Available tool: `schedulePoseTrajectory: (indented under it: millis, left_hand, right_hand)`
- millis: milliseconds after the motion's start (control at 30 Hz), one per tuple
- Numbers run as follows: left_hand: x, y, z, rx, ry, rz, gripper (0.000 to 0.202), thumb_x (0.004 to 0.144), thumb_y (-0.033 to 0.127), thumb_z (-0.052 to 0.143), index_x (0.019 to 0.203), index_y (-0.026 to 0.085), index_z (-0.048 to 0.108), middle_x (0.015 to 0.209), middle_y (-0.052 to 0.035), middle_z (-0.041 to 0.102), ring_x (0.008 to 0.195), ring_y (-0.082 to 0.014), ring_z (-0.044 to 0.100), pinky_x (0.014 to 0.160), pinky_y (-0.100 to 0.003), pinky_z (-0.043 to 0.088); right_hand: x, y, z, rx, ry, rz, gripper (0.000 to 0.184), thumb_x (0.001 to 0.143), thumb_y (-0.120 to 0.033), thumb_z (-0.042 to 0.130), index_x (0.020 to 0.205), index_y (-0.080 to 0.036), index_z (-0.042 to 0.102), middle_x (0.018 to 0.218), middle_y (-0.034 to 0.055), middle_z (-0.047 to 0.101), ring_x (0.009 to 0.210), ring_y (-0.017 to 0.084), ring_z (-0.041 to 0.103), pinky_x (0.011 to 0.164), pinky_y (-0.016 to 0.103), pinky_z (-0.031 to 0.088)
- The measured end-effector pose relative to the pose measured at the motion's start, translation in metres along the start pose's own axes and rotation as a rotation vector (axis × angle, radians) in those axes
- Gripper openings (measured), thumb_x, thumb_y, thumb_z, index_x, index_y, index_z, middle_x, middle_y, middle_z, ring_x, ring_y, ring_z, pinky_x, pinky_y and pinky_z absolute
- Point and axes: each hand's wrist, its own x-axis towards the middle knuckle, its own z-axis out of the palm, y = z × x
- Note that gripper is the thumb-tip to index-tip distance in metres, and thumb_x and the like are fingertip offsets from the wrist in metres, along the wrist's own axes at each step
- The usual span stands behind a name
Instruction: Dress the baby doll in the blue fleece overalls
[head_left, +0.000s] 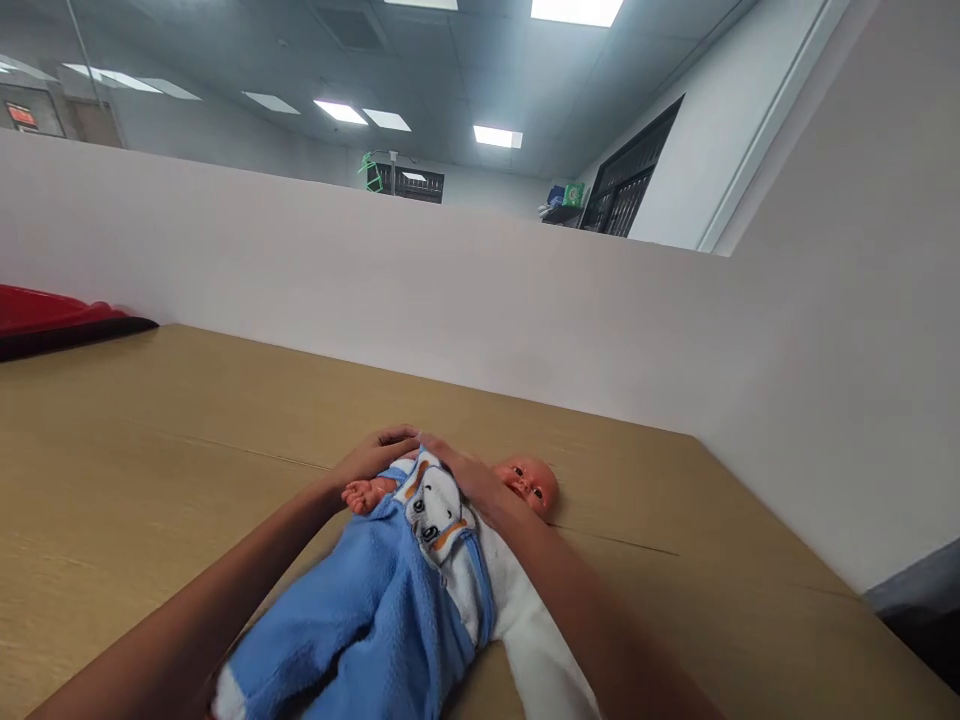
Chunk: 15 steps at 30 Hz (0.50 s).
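A baby doll (529,483) lies on its back on a tan table (187,420), head toward the far right. It wears a blue and white fleece suit (390,600) with an animal face on the chest. My left hand (373,455) rests at the doll's shoulder, fingers curled over the suit's top edge beside the doll's bare hand (364,494). My right hand (463,472) lies across the doll's chest by its neck, fingers meeting the left hand and pinching the fabric.
A white partition wall (450,290) runs along the table's far side and turns at the right. A red and black object (52,315) sits at the far left edge. Ceiling lights and dark windows show above the partition.
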Motion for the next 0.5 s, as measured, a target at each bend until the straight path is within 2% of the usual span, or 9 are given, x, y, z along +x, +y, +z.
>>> schedulePoseTrajectory:
  millis: [67,133,200,233,333,433,500]
  left_hand:
    - [-0.003,0.011,-0.002,0.040,-0.038,-0.040,0.057,0.068,0.065,0.081,0.101,0.019,0.073,0.091,-0.0040,0.072,0.086,-0.0221,0.065,0.074,-0.028,0.050]
    - [-0.009,0.021,-0.006,0.146,-0.121,-0.149,0.069,0.070,0.067,0.081,0.119,0.020,0.070,0.074,0.0011,0.066,0.068,-0.0192,0.059,0.059,-0.026,0.044]
    - [-0.014,0.028,-0.010,0.355,-0.233,-0.257,0.083,0.073,0.076,0.076,0.133,0.019,0.062,0.064,0.0064,0.054,0.057,-0.0170,0.049,0.051,-0.025,0.036]
    - [-0.015,0.028,-0.012,0.492,-0.281,-0.289,0.088,0.074,0.082,0.070,0.133,0.017,0.059,0.064,0.0071,0.052,0.056,-0.0169,0.048,0.050,-0.026,0.035]
    - [-0.014,0.025,-0.013,0.821,-0.316,-0.265,0.086,0.076,0.089,0.052,0.114,0.013,0.063,0.072,0.0011,0.057,0.064,-0.0203,0.054,0.055,-0.030,0.039]
    - [-0.014,0.022,-0.013,0.949,-0.288,-0.201,0.069,0.077,0.081,0.052,0.093,0.015,0.066,0.076,-0.0066,0.065,0.072,-0.0263,0.060,0.060,-0.033,0.038]
    - [-0.018,0.025,-0.018,0.984,-0.282,-0.156,0.058,0.080,0.072,0.054,0.089,0.017,0.067,0.079,-0.0081,0.070,0.076,-0.0279,0.062,0.063,-0.034,0.037]
  right_hand:
    - [0.000,-0.001,0.003,0.009,0.099,0.075,0.051,0.091,-0.061,0.044,0.096,-0.018,0.072,0.082,0.0048,0.071,0.074,0.020,0.066,0.072,0.032,0.056]
    - [0.002,-0.002,0.003,-0.049,0.219,0.151,0.045,0.090,-0.053,0.045,0.094,-0.018,0.072,0.079,0.0037,0.069,0.070,0.019,0.064,0.064,0.030,0.051]
    - [0.006,-0.003,0.002,-0.155,0.324,0.216,0.038,0.091,-0.043,0.042,0.090,-0.018,0.071,0.078,0.0031,0.069,0.069,0.018,0.064,0.061,0.028,0.047]
    - [0.008,-0.005,0.001,-0.220,0.360,0.236,0.036,0.091,-0.040,0.043,0.088,-0.018,0.071,0.079,0.0032,0.071,0.071,0.018,0.064,0.062,0.028,0.046]
    - [0.011,-0.012,0.001,-0.443,0.402,0.257,0.029,0.093,-0.041,0.055,0.086,-0.019,0.073,0.088,0.0042,0.077,0.081,0.019,0.068,0.068,0.028,0.044]
    - [0.003,-0.024,0.002,-0.682,0.397,0.264,0.027,0.095,-0.042,0.064,0.088,-0.018,0.076,0.098,0.0111,0.082,0.094,0.026,0.074,0.076,0.033,0.046]
    - [-0.007,-0.031,0.001,-0.830,0.398,0.277,0.028,0.098,-0.037,0.062,0.097,-0.014,0.078,0.106,0.0191,0.082,0.104,0.033,0.075,0.083,0.038,0.050]
